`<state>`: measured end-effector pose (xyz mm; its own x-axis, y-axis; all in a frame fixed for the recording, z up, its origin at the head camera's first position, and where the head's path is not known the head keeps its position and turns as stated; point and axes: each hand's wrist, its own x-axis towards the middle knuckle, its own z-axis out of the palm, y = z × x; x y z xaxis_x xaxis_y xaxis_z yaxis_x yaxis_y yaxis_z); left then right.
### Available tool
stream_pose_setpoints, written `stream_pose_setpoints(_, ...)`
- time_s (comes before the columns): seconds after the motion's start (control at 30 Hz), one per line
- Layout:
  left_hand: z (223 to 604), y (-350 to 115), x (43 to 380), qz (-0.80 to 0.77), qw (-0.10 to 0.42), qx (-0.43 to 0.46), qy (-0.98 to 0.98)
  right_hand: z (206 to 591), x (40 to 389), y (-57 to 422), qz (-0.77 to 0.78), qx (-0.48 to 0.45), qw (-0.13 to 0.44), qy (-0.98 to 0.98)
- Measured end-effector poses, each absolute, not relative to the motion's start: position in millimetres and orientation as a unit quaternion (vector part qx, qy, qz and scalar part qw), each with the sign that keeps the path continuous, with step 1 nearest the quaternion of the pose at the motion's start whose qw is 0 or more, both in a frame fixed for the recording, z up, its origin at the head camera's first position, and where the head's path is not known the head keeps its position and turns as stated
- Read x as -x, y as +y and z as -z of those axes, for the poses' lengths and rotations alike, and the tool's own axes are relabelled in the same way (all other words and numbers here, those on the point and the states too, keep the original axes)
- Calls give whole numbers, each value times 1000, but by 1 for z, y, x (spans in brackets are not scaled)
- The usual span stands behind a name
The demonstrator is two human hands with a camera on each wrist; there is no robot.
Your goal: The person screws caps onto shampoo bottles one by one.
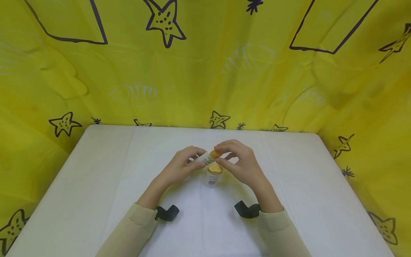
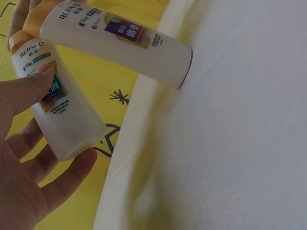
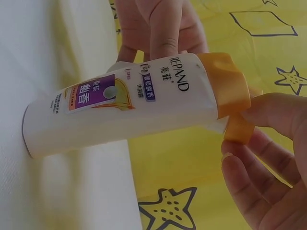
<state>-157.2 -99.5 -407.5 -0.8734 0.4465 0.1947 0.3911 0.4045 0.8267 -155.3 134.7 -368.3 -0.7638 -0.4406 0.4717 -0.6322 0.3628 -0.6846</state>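
Note:
My left hand (image 1: 183,165) grips a white bottle (image 2: 64,108) with a teal label round its body, thumb on the front and fingers behind and under its base. That bottle is tilted, its orange cap (image 1: 215,154) toward the right. My right hand (image 1: 241,162) pinches this cap between thumb and fingers. Nearer to me a second white bottle (image 3: 129,103) with a purple label and an orange-gold cap (image 1: 215,169) stands upright on the table. It partly hides the held bottle in the right wrist view.
A white cloth covers the table (image 1: 289,171). Behind it hangs a yellow curtain (image 1: 199,71) printed with starfish and fish. Black wrist cameras are strapped to both wrists, the left camera (image 1: 167,213) and the right camera (image 1: 247,209).

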Motion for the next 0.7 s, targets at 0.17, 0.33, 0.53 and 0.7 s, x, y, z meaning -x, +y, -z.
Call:
stream_pose_setpoints(0.17,407,-100,157,-485,28,-243,840,364,152,134,-452,-323,103,-825)
stream_pose_setpoints(0.33,407,-101,157,-477,9,-252,842,349,141,125,-455,-316,116,-825)
stream_pose_setpoints(0.53,407,-97,156,-422,-62,-284,859,337,133,118,-453,-286,117,-837)
stream_pose_setpoints(0.7,408,-95,156,-408,-95,-292,860,335,133,120,-465,-269,102,-837)
